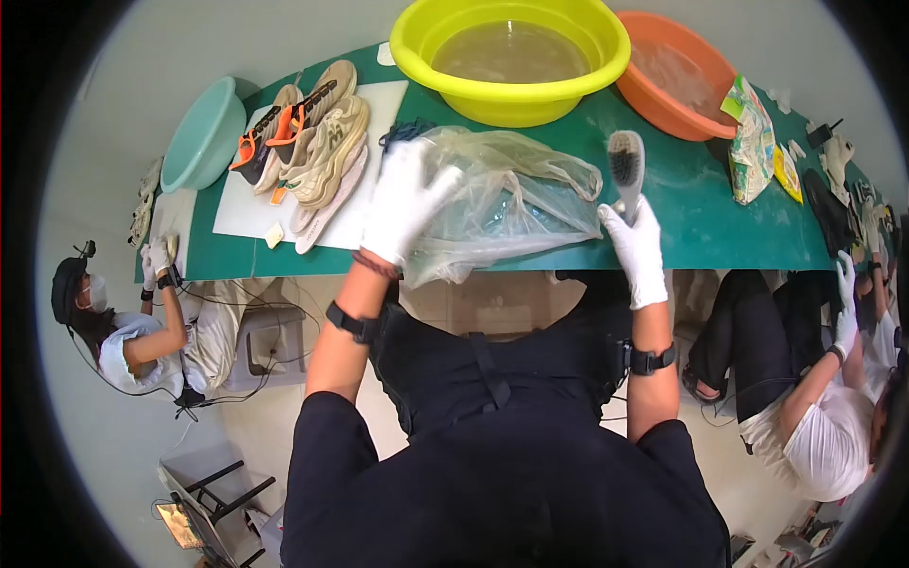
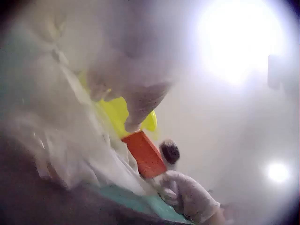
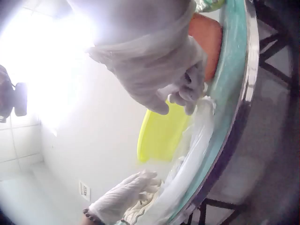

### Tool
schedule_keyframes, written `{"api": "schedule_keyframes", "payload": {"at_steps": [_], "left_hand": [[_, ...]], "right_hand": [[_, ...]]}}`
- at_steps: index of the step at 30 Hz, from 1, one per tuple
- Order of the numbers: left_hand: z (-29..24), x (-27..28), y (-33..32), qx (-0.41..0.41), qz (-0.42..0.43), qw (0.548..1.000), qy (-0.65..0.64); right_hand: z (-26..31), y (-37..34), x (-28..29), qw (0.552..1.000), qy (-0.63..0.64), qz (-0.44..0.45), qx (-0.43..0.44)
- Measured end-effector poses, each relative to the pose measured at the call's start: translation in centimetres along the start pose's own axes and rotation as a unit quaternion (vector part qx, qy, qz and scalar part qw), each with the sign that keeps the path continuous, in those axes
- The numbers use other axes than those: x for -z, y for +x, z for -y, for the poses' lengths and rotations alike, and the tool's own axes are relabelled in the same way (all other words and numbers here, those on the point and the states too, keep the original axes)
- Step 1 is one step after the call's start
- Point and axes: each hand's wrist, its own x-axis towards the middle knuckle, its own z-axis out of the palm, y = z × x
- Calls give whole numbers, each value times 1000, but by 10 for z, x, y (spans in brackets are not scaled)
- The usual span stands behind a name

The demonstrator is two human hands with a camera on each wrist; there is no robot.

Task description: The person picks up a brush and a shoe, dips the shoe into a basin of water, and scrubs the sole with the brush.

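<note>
My right hand [image 1: 638,248], in a white glove, grips a scrubbing brush [image 1: 626,166] by its handle, with the dark bristles raised above the fist. A clear plastic bag [image 1: 492,222] lies crumpled on the green table between my hands. Over the bag's left end is my gloved left hand [image 1: 402,204], slightly blurred, thumb spread from the fingers and nothing in its grasp. In the right wrist view this left hand [image 3: 124,197] has its fingers stretched forward near the bag [image 3: 197,136]. Just beyond it, dark blue cloth [image 1: 407,133] pokes out beside the bag.
Worn sneakers [image 1: 327,151] and insoles lie on a white board [image 1: 232,213] to the left. A yellow basin [image 1: 521,109] of murky water, an orange basin [image 1: 663,109] and a teal basin [image 1: 204,133] line the back. Detergent bags [image 1: 753,142] stand right. People work at both sides.
</note>
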Motion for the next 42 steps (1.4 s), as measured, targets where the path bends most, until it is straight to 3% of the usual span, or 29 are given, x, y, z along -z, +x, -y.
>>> {"api": "schedule_keyframes", "payload": {"at_steps": [1, 3, 5, 11, 14, 17, 21, 25, 27, 29, 31, 32, 36, 39, 41, 42], "left_hand": [[-19, -4, -13, -19, 53, 998, -12], [-24, -49, -29, -69, -30, 996, 53], [-32, -56, -16, -53, 72, 994, 64], [-52, -54, -7, -62, 26, 997, 40], [-34, -87, -3, -59, -24, 994, 85], [-32, -73, 4, -35, 100, 990, 92], [-61, -42, 3, -48, 13, 998, -35], [-121, -30, -2, -165, -5, 965, -203], [-141, -58, -9, -165, 19, 970, -179], [-167, -70, -25, -160, 114, 962, -188], [-181, -91, -39, -181, 150, 947, -219], [-183, -98, -40, -167, 219, 944, -183], [-168, -95, -63, -257, 132, 954, -85], [-158, -9, -86, -245, 129, 946, -168], [-121, 27, -103, -230, 48, 955, -179], [-100, 34, -117, -121, -7, 979, -161]], "right_hand": [[0, -12, -2, 998, 47, 31, -24], [9, -31, -13, 994, 93, 61, -15], [8, -37, -18, 985, 98, 102, -97], [7, -54, -8, 971, 189, 80, -125], [19, -62, 0, 969, 206, 61, -123], [23, -65, 12, 965, 220, 71, -121], [20, -73, 29, 969, 200, 63, -135], [18, -69, 31, 972, 194, 49, -125], [14, -63, 28, 971, 209, 31, -113], [14, -59, 23, 969, 224, -6, -99], [3, -54, 23, 966, 246, -15, -74], [0, -54, 23, 969, 237, -25, -72], [-2, -56, 25, 979, 184, -52, -68], [2, -62, 27, 986, 157, -41, -34], [8, -66, 26, 993, 115, -34, 23], [31, -75, 22, 987, 152, -7, 52]]}}
